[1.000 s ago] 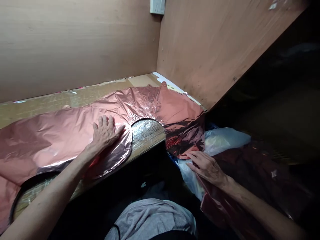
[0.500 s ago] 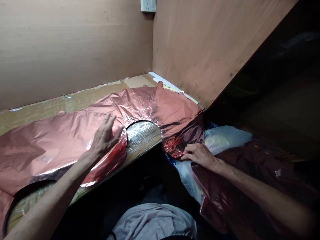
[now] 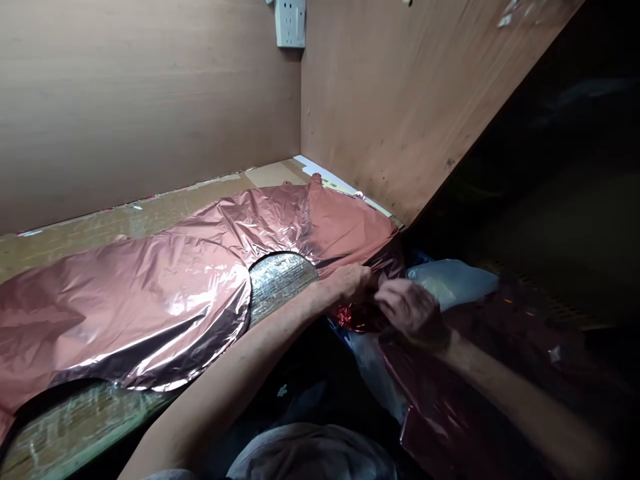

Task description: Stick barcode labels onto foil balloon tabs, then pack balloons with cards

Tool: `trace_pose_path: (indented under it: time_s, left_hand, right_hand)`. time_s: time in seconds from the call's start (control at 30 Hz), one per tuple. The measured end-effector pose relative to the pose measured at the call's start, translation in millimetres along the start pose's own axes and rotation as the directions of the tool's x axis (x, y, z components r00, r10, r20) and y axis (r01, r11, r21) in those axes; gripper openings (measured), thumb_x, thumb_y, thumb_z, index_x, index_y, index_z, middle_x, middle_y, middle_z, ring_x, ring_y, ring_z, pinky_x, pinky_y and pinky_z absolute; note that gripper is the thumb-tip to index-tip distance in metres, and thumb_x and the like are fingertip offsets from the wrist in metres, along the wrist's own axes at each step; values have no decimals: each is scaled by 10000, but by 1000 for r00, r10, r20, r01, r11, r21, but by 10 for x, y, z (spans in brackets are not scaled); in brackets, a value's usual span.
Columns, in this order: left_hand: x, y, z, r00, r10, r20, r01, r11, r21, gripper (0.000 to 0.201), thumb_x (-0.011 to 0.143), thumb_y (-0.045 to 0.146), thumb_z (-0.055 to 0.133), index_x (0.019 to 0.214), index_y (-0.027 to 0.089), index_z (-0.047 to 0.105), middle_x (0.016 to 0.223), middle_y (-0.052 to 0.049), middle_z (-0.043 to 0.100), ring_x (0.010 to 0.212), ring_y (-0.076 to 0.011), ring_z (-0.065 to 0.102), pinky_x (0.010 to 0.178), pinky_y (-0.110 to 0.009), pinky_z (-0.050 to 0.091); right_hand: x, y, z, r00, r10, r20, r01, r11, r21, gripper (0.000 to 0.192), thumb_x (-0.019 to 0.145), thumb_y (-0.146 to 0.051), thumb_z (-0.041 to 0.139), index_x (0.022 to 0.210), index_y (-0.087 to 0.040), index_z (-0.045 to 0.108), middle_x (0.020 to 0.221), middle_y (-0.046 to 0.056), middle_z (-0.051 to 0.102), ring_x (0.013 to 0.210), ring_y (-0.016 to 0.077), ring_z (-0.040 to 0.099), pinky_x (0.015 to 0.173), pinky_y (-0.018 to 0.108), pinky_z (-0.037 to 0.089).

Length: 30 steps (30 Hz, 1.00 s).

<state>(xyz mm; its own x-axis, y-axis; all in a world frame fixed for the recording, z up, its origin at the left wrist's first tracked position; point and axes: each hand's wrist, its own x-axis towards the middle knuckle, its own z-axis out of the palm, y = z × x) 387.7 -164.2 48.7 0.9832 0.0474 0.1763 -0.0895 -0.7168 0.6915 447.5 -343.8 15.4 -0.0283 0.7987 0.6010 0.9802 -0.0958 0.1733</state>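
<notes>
A flat, shiny rose-gold foil balloon (image 3: pixel 200 287) with small tabs on its far edge lies crinkled along the bench. At its right end both hands meet, close together. My left hand (image 3: pixel 356 281) reaches across with its fingers closed on the edge of the foil; its fingertips are partly hidden. Just to the right, my right hand (image 3: pixel 410 310) is slightly blurred, its fingers curled in at the same end of the foil. The exact pinch point is in shadow between the hands.
Tape-covered cardboard (image 3: pixel 285 277) tops the bench. Wooden panels (image 3: pixel 150 93) rise behind and at the right, with a power socket (image 3: pixel 291 23) in the corner. Right of the bench lie a clear plastic bag (image 3: pixel 455 287) and dark red foil (image 3: pixel 440 400). My knee shows below.
My left hand has moved right, from lying flat on the middle of the foil to its right end beside my right hand. My right hand has shifted slightly right and turned. The view has tilted slightly.
</notes>
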Motion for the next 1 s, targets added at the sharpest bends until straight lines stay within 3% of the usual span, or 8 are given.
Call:
trace_pose_path:
  time_s: [0.07,0.17,0.37,0.43,0.57,0.7,0.83,1.0]
  left_hand:
    - [113,21,-37,1000,-20,13,21,996,-83,269,550,131,854,465,159,600,437,12,509,500,-141,541,498,-245,360]
    - [174,-23,-281,925,-270,-268,129,885,-447,292,673,255,772,487,151,572,451,13,504,474,-120,519,467,-217,374]
    - [-666,-495,-947,462,-632,-622,87,730,-678,275,714,399,644,638,171,510,532,56,462,456,-86,491,454,-197,432]
    - [-1135,-640,-1000,314,-696,-646,73,696,-715,277,666,384,673,645,177,489,536,65,456,452,-89,499,459,-211,466]
    - [-1860,-711,-907,132,-735,-665,147,678,-720,334,639,383,759,775,172,540,612,40,553,517,-131,582,515,-269,550]
    - [-2291,-654,-887,149,-759,-633,418,629,-656,487,693,495,765,988,169,556,738,-31,656,633,-233,686,564,-349,580]
    - [-2656,-725,-963,162,-570,-805,785,569,-245,630,792,462,685,1298,137,498,1064,-150,697,980,-329,694,849,-467,557]
    - [-2942,-975,-994,351,-424,-835,906,380,188,557,892,394,569,1325,48,513,1424,-277,487,1385,-431,389,1104,-583,341]
  right_hand:
    - [-216,-144,147,1000,2,-2,-2,1000,25,235,992,-161,460,1077,-191,677,1013,98,720,985,202,659,875,330,512]
    - [-457,-265,347,978,146,149,-150,988,17,285,1016,-227,413,1089,-155,679,923,117,721,847,219,687,730,334,563]
    - [-181,-286,248,923,110,368,-226,930,288,314,1026,-218,418,845,-204,675,856,33,709,745,142,688,665,251,555]
    - [168,-374,214,968,81,236,-171,904,391,220,1003,-208,488,895,-201,680,884,29,715,797,134,689,757,249,556]
    - [1030,-703,437,987,-30,-160,95,904,417,290,961,-239,571,1228,-148,639,1267,134,655,1225,216,583,1075,356,454]
    - [1601,-1050,866,968,-247,-35,236,864,445,624,944,-522,570,1385,-82,544,1461,193,506,1412,297,397,1174,466,335]
    - [1598,-1299,1123,898,-404,172,264,809,525,631,958,-555,520,1398,-102,539,1466,178,507,1408,291,405,1153,469,364]
    - [1384,-1530,1184,895,-400,197,271,838,474,545,1009,-434,469,1417,-76,521,1505,196,454,1445,308,349,1169,480,348]
